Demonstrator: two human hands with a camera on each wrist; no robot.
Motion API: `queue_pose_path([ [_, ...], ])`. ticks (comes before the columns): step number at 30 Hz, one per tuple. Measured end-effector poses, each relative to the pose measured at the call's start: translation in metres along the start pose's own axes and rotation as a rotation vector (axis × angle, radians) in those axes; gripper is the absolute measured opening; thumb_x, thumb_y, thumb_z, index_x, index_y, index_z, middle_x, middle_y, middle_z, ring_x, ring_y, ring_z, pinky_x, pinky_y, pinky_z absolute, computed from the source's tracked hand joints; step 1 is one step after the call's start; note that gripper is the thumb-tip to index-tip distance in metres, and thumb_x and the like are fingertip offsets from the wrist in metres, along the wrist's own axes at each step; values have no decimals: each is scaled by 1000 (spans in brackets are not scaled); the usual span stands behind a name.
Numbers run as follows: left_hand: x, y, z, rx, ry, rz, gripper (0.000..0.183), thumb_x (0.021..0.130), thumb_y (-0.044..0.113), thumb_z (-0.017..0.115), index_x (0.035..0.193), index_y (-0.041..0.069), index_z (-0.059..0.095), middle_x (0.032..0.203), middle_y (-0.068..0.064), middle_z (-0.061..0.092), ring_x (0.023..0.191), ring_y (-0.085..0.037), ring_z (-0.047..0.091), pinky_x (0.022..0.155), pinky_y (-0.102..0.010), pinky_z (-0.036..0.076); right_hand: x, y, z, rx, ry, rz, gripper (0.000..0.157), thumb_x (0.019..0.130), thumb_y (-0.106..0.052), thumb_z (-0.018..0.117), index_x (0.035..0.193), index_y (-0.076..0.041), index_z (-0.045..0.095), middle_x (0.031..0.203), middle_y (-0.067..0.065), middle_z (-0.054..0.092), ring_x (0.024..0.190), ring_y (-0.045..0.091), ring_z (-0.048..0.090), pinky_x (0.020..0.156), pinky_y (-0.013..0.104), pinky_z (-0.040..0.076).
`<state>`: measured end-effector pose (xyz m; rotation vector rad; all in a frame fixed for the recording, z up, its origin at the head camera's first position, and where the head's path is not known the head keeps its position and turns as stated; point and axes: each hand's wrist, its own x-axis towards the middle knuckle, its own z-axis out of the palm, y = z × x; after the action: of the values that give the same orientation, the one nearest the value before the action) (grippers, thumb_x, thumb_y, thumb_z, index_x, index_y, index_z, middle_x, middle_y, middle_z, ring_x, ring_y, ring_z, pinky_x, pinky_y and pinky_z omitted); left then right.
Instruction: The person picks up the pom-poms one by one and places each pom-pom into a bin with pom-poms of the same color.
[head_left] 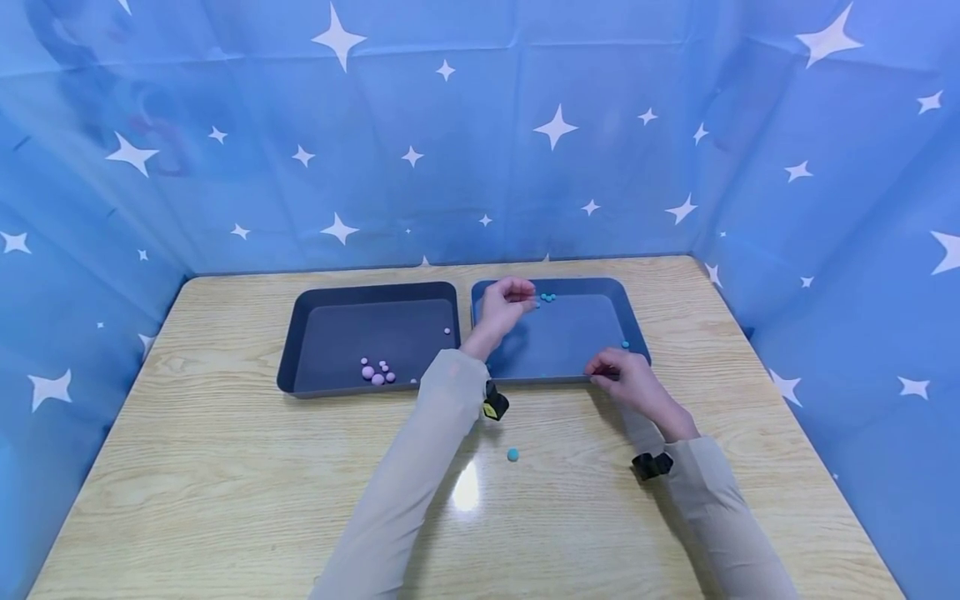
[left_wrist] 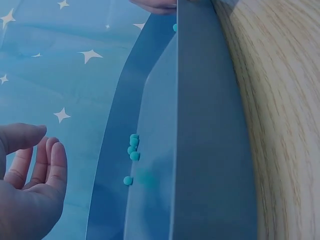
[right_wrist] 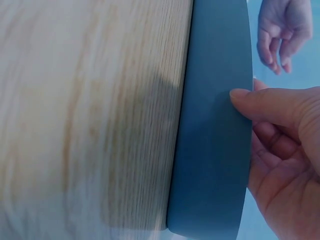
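Observation:
My left hand [head_left: 504, 310] hovers over the blue tray [head_left: 573, 329], fingers loosely bent and nothing between them in the left wrist view. Several small teal balls [left_wrist: 134, 146] lie along the tray's far side, with a single teal ball [left_wrist: 128, 180] apart from them. A faint teal blur shows beside that one. At the tray's near right rim, my right hand [head_left: 630, 383] pinches the wall, its thumb [right_wrist: 242, 97] outside and its other fingers partly hidden behind. Close to it, another teal ball [head_left: 626, 344] sits at the tray's right side.
Left of the blue tray stands a dark tray [head_left: 300, 333] holding several pink balls [head_left: 368, 372] of different sizes. One teal ball [head_left: 513, 455] lies on the wooden table [head_left: 225, 483] in front. Blue starry curtains [head_left: 465, 167] surround the table's back and sides.

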<state>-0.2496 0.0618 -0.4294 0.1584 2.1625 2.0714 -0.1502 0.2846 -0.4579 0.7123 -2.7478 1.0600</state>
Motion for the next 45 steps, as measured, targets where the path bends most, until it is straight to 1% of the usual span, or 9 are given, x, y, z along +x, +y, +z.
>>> queue_pose_path([
  [4,-2,2,-1,-3,7,-4,18,84,-4,65,102,-2,65,99,-10,65,91,-20,61,80,-25,51,0,0,0,-1,-4,2,16,76,14,66,80,-1,66,80,4,63,74,20,61,65,31,54],
  [8,-5,4,-3,-4,-5,-7,15,85,-3,64,99,1,65,97,-9,64,91,-19,61,80,-24,51,0,0,0,-2,-8,0,16,76,15,66,80,-1,66,81,5,63,74,22,61,65,32,54],
  [13,-10,6,-8,0,-40,12,15,85,-2,64,100,1,65,98,-9,64,92,-19,61,80,-24,51,0,0,0,3,-15,12,16,77,14,66,81,-2,66,82,7,63,75,24,61,66,33,54],
  [17,-15,8,-13,-2,-80,37,17,86,-2,64,103,-2,64,100,-10,63,93,-21,60,81,-25,51,0,0,0,5,-17,3,17,77,15,66,81,-2,66,82,7,64,75,24,61,66,32,54],
  [21,-22,11,-18,7,-110,51,18,86,-3,62,104,-3,63,100,-12,62,93,-22,60,81,-26,51,0,0,-1,-1,-13,-9,18,76,16,66,81,-2,66,81,6,63,75,24,61,65,32,54],
  [26,-29,12,-24,32,-114,62,16,85,-4,63,100,-1,63,97,-11,63,90,-21,60,80,-26,52,1,0,-1,5,-12,-4,16,76,14,67,81,-2,66,81,9,63,74,24,61,65,31,54],
  [30,-36,12,-29,48,-126,69,16,85,-4,63,100,-2,63,96,-12,63,89,-21,60,80,-26,52,0,1,-1,10,-17,7,15,77,12,67,81,-2,66,82,9,64,74,23,61,66,30,54],
  [35,-45,10,-38,67,-154,101,16,84,-5,63,100,-4,62,96,-13,63,89,-22,60,79,-27,52,0,1,0,3,-19,4,13,78,11,67,82,-1,66,82,10,64,75,25,61,66,30,54],
  [45,-68,7,-53,36,-209,161,15,83,-11,62,98,-7,61,95,-19,62,85,-18,59,78,-26,52,-1,2,0,15,-7,-12,11,80,9,67,82,-2,66,82,9,63,75,24,61,65,28,54],
])
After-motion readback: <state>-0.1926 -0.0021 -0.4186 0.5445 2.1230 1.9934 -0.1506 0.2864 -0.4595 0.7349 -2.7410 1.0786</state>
